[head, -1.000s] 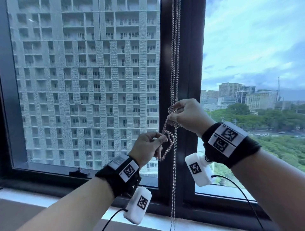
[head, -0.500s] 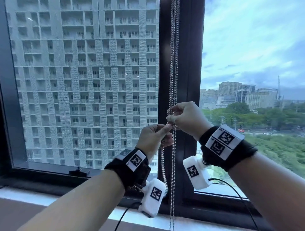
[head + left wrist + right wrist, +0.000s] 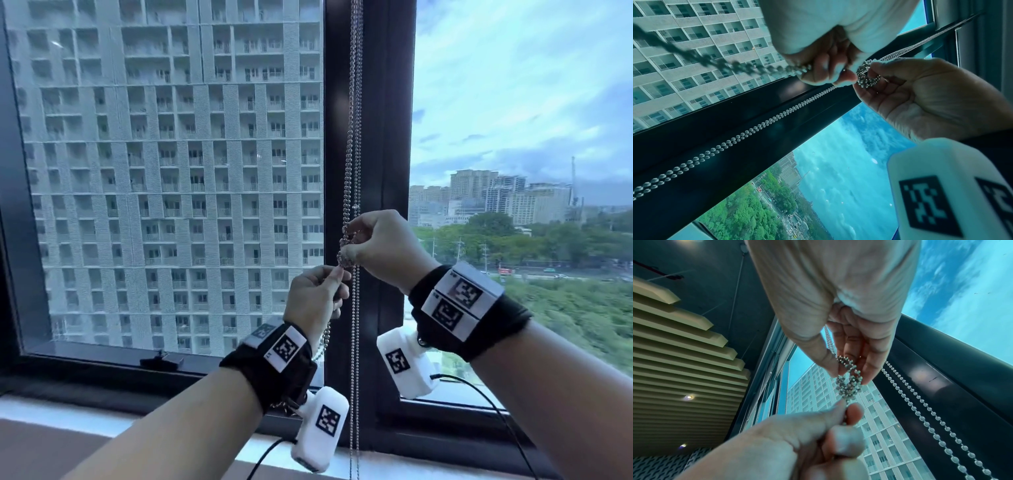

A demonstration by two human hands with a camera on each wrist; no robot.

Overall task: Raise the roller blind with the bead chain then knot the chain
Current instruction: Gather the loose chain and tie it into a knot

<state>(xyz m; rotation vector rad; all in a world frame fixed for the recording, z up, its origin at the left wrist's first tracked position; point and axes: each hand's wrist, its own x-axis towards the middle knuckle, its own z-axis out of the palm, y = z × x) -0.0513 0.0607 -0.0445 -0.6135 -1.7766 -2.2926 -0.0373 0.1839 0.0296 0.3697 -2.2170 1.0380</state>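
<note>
bead chain (image 3: 352, 154): hangs before the window frame post (image 3: 376, 137), between two panes
knot (image 3: 346, 255): on the chain, between the hands
right hand (image 3: 383, 250): right of the knot, above
left hand (image 3: 315, 301): below the knot, left

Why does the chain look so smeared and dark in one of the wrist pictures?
Left wrist view: the silver bead chain runs close past the lens, so it blurs dark against the daylight; by the dark window frame its beads stay sharp. Right wrist view: the bunched knot is crisp.

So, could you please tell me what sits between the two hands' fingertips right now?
A bunched knot of bead chain, pinched above by the right hand and pulled from below by the left hand; the right wrist view shows it best.
</note>
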